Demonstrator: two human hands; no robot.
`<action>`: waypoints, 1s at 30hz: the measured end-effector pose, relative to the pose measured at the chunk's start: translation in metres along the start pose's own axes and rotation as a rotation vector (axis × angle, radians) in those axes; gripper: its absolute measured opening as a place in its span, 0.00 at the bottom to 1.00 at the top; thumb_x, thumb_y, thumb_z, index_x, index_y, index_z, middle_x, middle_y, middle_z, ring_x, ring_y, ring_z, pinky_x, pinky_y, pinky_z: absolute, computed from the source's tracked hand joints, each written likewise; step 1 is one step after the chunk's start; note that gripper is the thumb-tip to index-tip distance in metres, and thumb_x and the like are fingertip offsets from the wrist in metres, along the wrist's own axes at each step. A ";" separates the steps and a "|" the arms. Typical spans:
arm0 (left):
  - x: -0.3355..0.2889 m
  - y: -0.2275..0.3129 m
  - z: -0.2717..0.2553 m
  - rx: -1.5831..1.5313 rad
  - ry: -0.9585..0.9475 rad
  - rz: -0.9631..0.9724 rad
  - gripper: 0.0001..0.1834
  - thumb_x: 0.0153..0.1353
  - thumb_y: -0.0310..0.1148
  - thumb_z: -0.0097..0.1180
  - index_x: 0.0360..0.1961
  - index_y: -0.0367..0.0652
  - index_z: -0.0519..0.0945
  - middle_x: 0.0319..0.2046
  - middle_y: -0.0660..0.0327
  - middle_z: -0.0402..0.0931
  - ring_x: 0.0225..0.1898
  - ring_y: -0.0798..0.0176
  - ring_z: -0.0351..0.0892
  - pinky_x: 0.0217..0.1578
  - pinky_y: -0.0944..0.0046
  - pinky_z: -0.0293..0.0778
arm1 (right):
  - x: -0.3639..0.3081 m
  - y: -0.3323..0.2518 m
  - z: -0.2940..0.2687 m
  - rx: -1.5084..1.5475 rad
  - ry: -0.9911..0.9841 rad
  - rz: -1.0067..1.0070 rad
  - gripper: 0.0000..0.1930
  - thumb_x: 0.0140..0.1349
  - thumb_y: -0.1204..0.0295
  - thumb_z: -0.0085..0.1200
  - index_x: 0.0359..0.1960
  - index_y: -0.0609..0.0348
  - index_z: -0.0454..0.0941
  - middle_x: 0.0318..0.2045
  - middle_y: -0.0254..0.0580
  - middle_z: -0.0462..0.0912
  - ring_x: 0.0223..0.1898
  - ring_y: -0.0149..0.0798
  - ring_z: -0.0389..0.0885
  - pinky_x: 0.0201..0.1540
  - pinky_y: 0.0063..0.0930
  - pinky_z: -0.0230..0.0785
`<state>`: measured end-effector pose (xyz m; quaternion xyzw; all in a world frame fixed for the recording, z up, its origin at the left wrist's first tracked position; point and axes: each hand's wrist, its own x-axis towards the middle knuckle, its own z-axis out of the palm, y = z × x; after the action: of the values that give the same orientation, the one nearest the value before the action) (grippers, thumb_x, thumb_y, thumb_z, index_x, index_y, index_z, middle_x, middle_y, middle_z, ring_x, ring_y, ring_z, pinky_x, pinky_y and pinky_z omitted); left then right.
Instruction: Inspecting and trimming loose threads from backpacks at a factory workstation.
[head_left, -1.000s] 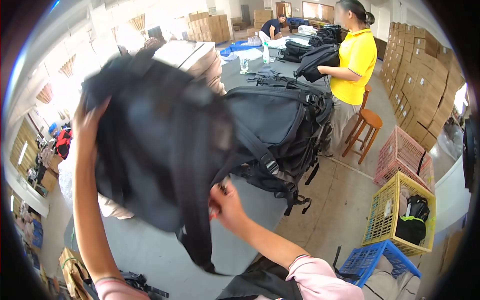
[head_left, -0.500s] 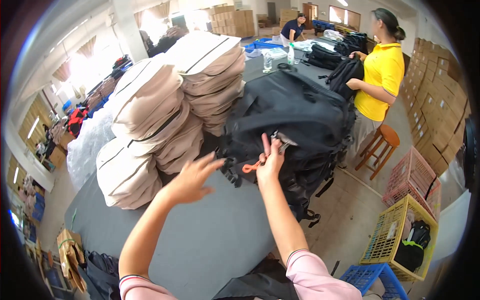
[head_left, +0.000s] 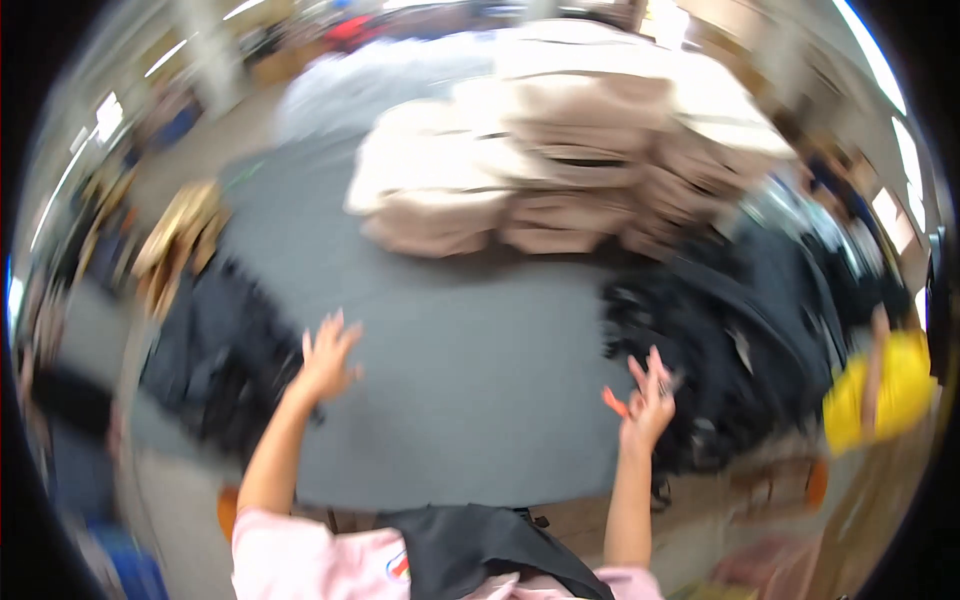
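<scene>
My right hand (head_left: 648, 405) is closed round a small pair of scissors (head_left: 614, 402). Their orange handle sticks out on the left, and one or two fingers point up. It is over the table beside a pile of black backpacks (head_left: 770, 330) on the right. With fingers spread and nothing in them, my left hand (head_left: 330, 358) hovers over the table's left part. Nearest to it is a heap of black bags (head_left: 225, 365), apart from the fingers. Beige backpacks (head_left: 590, 120) lie stacked at the table's far side. Motion blurs much of the view.
The grey tabletop (head_left: 460, 380) spreads between the two black heaps. Clear plastic wrap (head_left: 385, 85) lies at the far left, and brown paper (head_left: 180, 235) behind the left heap. A person in a yellow shirt (head_left: 875, 395) stands at the right edge.
My view has swung left, so the beige stack now lies ahead and the black backpacks at right. My right hand has come away from the black backpack, still holding the scissors.
</scene>
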<state>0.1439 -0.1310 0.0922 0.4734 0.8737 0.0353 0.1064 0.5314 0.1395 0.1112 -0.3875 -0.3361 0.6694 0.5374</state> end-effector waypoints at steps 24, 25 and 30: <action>-0.167 -0.089 -0.080 0.093 0.951 0.067 0.18 0.29 0.29 0.63 0.29 0.44 0.80 0.29 0.62 0.77 0.46 0.56 0.74 0.49 0.54 0.63 | -0.151 0.120 0.109 -0.494 -0.758 0.378 0.09 0.66 0.70 0.47 0.38 0.63 0.74 0.19 0.36 0.76 0.13 0.22 0.69 0.12 0.11 0.51; -0.167 -0.057 -0.074 0.054 0.983 0.137 0.19 0.26 0.29 0.61 0.29 0.45 0.80 0.29 0.64 0.77 0.44 0.55 0.74 0.47 0.54 0.63 | -0.145 0.111 0.118 -0.453 -0.695 0.259 0.09 0.66 0.70 0.47 0.38 0.63 0.74 0.21 0.37 0.77 0.13 0.22 0.69 0.12 0.11 0.52; -0.172 0.085 0.027 -0.451 0.590 0.246 0.22 0.39 0.35 0.66 0.40 0.45 0.79 0.38 0.63 0.73 0.44 0.57 0.72 0.45 0.56 0.64 | -0.108 0.074 0.191 -0.575 -0.489 0.015 0.14 0.64 0.67 0.50 0.46 0.64 0.76 0.40 0.39 0.78 0.15 0.21 0.63 0.16 0.19 0.71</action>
<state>0.3103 -0.2287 0.1062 0.5088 0.7737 0.3737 -0.0530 0.3423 0.0131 0.1544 -0.3535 -0.6259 0.6243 0.3059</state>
